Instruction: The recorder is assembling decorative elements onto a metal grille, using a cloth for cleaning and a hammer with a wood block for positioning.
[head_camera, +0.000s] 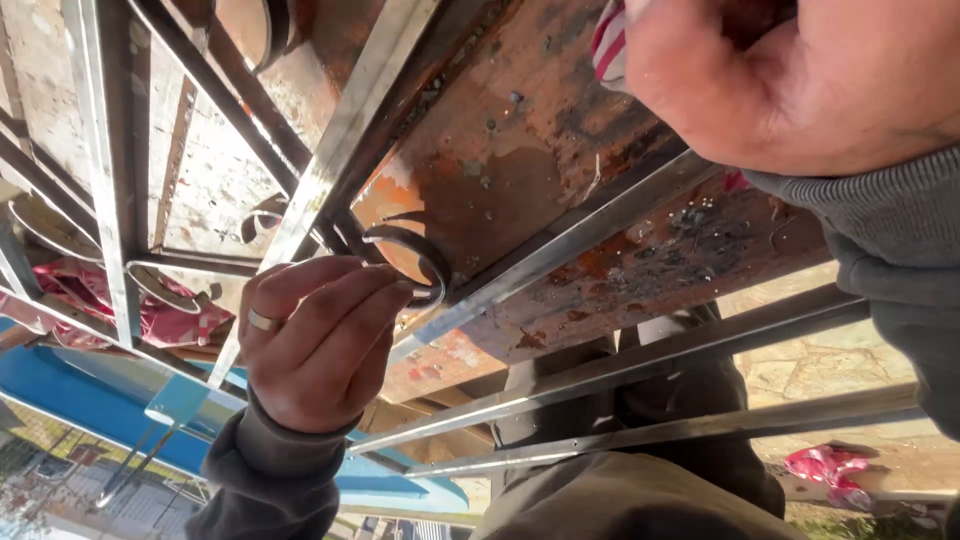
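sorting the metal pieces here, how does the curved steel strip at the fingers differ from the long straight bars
The curved steel strip is short and bent into a scroll; the straight bars are long and unbent. The strip looks dark, the bars shine bright. The left hand pinches the strip, while no hand grips the bars. Both are bare metal.

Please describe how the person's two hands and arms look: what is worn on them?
Both hands are bare, without gloves. The left hand wears a plain gold-coloured ring on one finger. Both arms are covered by grey knitted sleeves with ribbed cuffs; the right hand shows no ring here.
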